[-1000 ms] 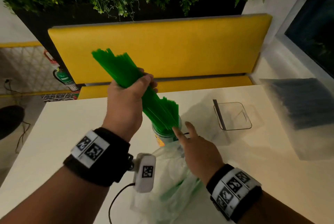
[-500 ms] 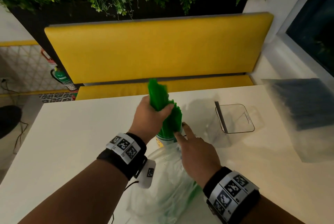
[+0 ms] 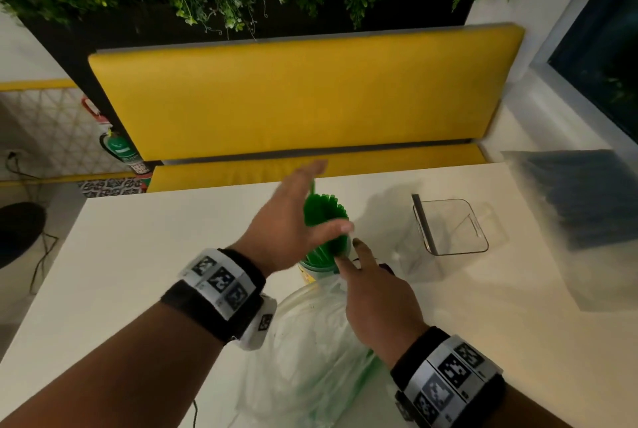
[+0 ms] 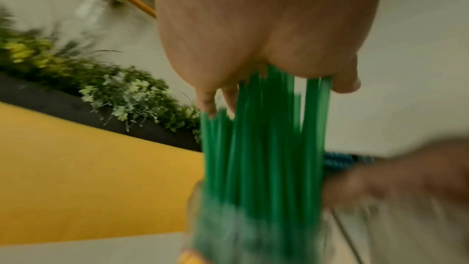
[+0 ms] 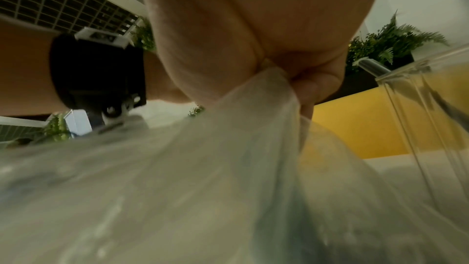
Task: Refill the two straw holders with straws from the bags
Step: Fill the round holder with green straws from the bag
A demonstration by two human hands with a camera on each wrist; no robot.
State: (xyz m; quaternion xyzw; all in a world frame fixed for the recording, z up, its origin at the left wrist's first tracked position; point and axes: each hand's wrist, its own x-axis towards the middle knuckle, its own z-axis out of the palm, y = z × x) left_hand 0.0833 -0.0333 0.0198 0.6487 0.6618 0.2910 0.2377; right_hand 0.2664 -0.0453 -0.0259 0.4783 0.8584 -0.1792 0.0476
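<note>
A bundle of green straws (image 3: 322, 220) (image 4: 266, 148) stands in a round cup-like holder (image 3: 319, 267) at the middle of the white table (image 3: 138, 255). My left hand (image 3: 324, 199) is spread over the straw tops, fingers straight and thumb (image 4: 347, 83) touching the bundle's side. Just right of the holder, my right hand (image 3: 352, 255) (image 5: 286, 71) pinches the gathered edge of a clear plastic bag (image 3: 310, 351) (image 5: 203, 168) with a few green straws left inside. A clear square holder (image 3: 455, 248) (image 5: 418, 107) stands empty to the right.
A clear bag of dark blue straws (image 3: 587, 199) lies at the table's right edge. A yellow bench (image 3: 293, 99) runs behind the table's far edge, with plants above it. Bare table top lies to the left of the round holder.
My left hand brought the green bundle down from a raised tilt into the round holder, then opened its fingers. My right hand stayed on the bag beside the holder.
</note>
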